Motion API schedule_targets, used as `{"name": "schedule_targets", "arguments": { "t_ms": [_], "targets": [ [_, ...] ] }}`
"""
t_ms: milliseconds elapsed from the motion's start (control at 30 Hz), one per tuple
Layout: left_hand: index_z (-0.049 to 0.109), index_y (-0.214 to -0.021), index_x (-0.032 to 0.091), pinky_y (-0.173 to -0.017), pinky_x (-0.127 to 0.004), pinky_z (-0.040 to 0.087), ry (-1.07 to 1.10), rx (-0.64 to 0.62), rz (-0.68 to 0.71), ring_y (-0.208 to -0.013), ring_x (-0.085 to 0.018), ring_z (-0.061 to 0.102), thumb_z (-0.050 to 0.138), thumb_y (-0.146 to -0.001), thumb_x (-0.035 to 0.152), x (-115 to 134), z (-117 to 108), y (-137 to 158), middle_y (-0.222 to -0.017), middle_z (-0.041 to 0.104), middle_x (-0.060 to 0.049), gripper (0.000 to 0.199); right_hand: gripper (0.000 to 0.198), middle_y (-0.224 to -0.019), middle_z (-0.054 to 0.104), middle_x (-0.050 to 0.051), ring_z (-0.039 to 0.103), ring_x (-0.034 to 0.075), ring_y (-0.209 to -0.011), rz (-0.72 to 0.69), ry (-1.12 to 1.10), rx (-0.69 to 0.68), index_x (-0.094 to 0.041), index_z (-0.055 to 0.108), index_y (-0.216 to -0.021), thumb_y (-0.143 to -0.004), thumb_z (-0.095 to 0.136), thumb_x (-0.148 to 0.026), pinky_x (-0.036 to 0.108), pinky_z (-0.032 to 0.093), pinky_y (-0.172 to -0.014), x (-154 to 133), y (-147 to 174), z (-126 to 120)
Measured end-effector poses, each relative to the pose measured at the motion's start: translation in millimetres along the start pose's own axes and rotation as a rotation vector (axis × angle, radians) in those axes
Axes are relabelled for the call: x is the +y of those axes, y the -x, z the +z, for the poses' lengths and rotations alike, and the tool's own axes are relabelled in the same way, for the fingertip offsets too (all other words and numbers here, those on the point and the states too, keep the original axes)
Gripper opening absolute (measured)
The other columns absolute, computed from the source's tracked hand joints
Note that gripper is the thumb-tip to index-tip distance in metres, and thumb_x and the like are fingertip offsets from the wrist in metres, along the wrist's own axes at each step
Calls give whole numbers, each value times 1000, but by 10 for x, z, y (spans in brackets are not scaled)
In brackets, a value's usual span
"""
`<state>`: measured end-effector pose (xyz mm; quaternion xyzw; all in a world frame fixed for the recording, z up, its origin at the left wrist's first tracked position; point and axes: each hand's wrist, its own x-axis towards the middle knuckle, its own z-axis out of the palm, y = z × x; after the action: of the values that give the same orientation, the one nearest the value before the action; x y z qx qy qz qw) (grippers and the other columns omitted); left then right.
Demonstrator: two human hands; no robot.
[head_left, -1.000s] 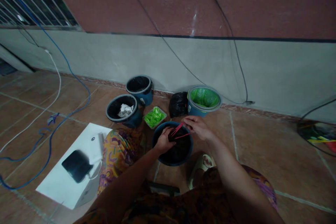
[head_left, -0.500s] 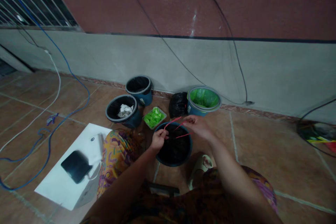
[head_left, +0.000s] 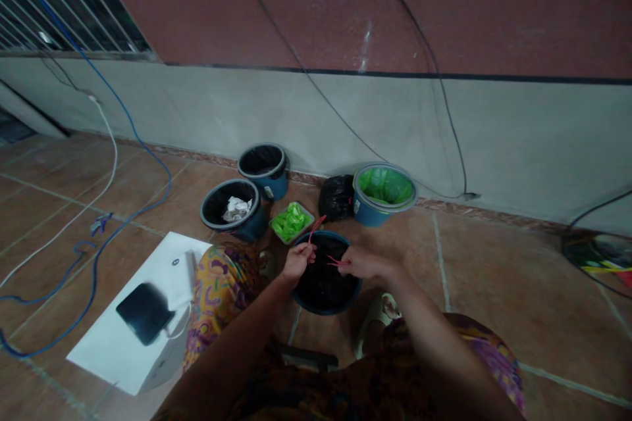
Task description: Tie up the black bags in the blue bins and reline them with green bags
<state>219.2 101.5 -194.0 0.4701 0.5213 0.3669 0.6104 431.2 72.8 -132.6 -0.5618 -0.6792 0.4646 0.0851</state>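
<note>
Downward in the head view, both arms reach forward from the lower edge and converge over a blue bucket with a black liner (head_left: 328, 310), which stands on the tiled floor (head_left: 486, 276) between the person's feet. The left forearm slants up and to the right, with the left hand (head_left: 298, 260) above the bucket's left rim. Its thumb and fingertips are pinched together around a thin red cord (head_left: 316, 226), which rises from them in a narrow loop toward the far rim. The right forearm slants up and to the left, and the right hand (head_left: 364, 262) bends inward over the right rim, back of the hand upward. Its fingers are curled in close on another stretch of the red cord, with thin strands poking out leftward over the dark liner; whether the two stretches join cannot be told. The hands are level and apart, with the bucket's mouth showing between them. Beyond the far rim lies a shallow tray of crumpled green material (head_left: 292, 220), and a full black bag (head_left: 336, 197) sits nearby against the wall.
</note>
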Motion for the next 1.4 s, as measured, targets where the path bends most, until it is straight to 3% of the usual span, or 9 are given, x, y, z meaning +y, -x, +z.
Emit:
{"name": "schedule_targets", "arguments": {
  "t_ms": [133, 333, 500, 600, 733, 867, 967, 1200, 1400],
  "targets": [
    [71, -80, 15, -57, -24, 35, 19, -105, 31, -54, -9, 44, 73, -74, 54, -33, 20, -18, -57, 53, 4, 40, 28, -67, 65, 1, 55, 12, -61, -144, 23, 16, -18, 71, -73, -93, 54, -28, 25, 36, -58, -205, 4, 0],
    [70, -80, 15, -61, -25, 37, 105, -183, 16, -62, -11, 50, 78, -70, 58, -163, 74, -44, -69, 63, 0, 45, 28, -91, 62, 6, 57, 15, -83, -351, 196, 107, -17, 68, -78, -99, 50, -24, 29, 44, -78, -377, -17, 156],
    [69, -77, 15, -57, -25, 31, 86, -150, 18, -56, -9, 40, 76, -73, 56, -174, 61, -38, -59, 54, 4, 42, 29, -104, 64, 8, 60, 17, -93, -328, 169, 251, -17, 70, -80, -100, 49, -25, 31, 46, -87, -394, -3, 163],
    [66, -71, 15, -58, -25, 31, 65, -150, 38, -56, -9, 40, 73, -75, 55, -137, 47, -23, -58, 54, 4, 40, 32, -91, 68, 6, 64, 15, -83, -280, -56, 180, -17, 68, -80, -101, 46, -28, 28, 49, -80, -389, -27, 161],
    [66, -72, 16, -60, -25, 32, 73, -163, 12, -58, -9, 41, 71, -76, 53, -69, 36, 24, -61, 55, 3, 37, 40, -72, 67, 3, 62, 13, -61, -96, -335, 61, -17, 64, -80, -103, 37, -36, 24, 48, -61, -334, -112, 249],
    [70, -80, 16, -61, -26, 33, 72, -162, -22, -60, -11, 44, 71, -74, 51, -10, 30, 78, -63, 56, 2, 36, 36, -69, 64, 2, 56, 12, -54, 39, -231, 147, -18, 62, -75, -100, 42, -33, 24, 40, -54, -253, -176, 292],
    [68, -75, 16, -61, -26, 32, 77, -176, -38, -59, -11, 44, 70, -73, 48, 3, 44, 89, -61, 55, 2, 32, 29, -64, 61, 1, 53, 12, -55, 98, -83, 219, -18, 61, -73, -97, 48, -28, 24, 36, -56, -236, -189, 278],
    [65, -66, 16, -60, -26, 30, 139, -197, -52, -59, -10, 41, 69, -68, 38, -64, 74, 39, -62, 55, 2, 22, 10, -69, 64, -1, 51, 11, -60, -109, -169, 97, -17, 66, -77, -81, 58, -12, 22, 35, -59, -211, -235, 344],
    [73, -76, 14, -58, -25, 29, 190, -221, -77, -57, -9, 39, 71, -71, 40, -77, 65, 68, -63, 56, 2, 27, 16, -70, 66, -2, 53, 11, -60, -120, -269, 92, -18, 68, -84, -75, 58, -8, 22, 39, -59, -185, -234, 342]
  ]
}}
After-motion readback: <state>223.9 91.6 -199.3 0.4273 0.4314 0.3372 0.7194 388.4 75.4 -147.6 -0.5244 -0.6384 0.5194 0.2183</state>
